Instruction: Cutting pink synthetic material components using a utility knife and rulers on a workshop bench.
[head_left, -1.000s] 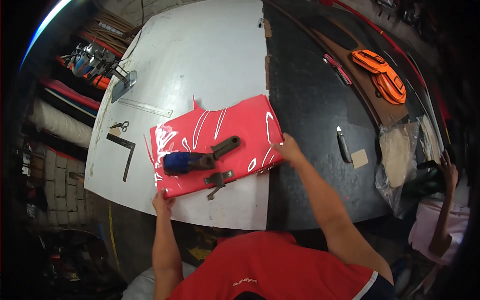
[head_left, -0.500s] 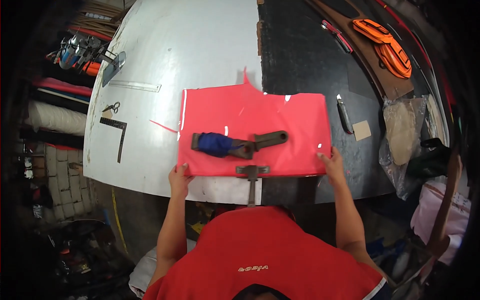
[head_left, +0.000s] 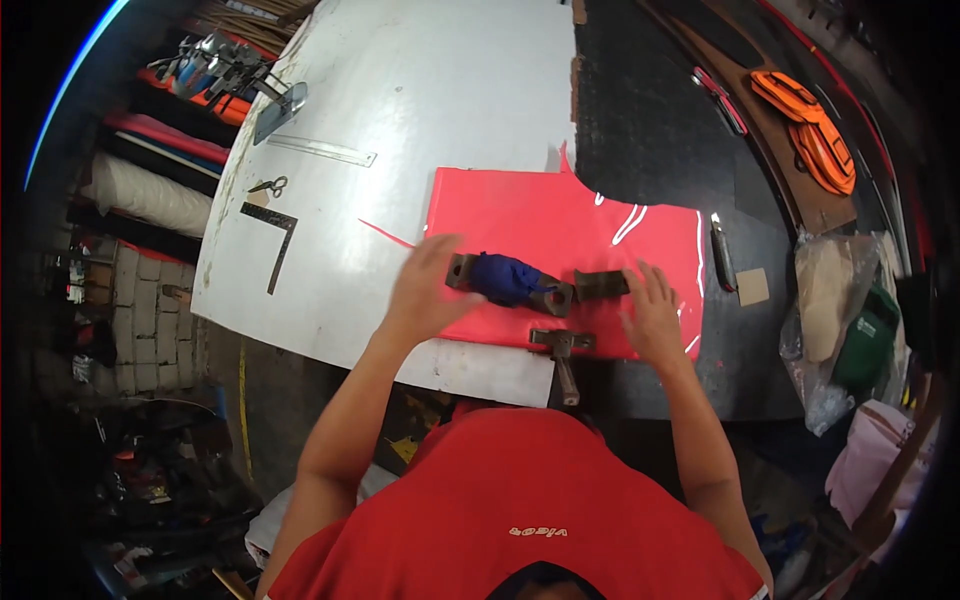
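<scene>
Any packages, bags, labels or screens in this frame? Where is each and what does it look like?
Clear plastic bag: right edge of the dark table, crumpled, pale contents.
Green bag: just right of it, dark green with a small white label.
Tan card: on the dark table, small, square.
No screens.

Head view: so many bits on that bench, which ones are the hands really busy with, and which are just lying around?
In use:
left hand and right hand flat on the red sheet
blue-wrapped metal tool lying on it
metal clamp at the sheet's near edge

Lying about:
steel square
scissors
metal ruler
utility knife
orange tools
</scene>
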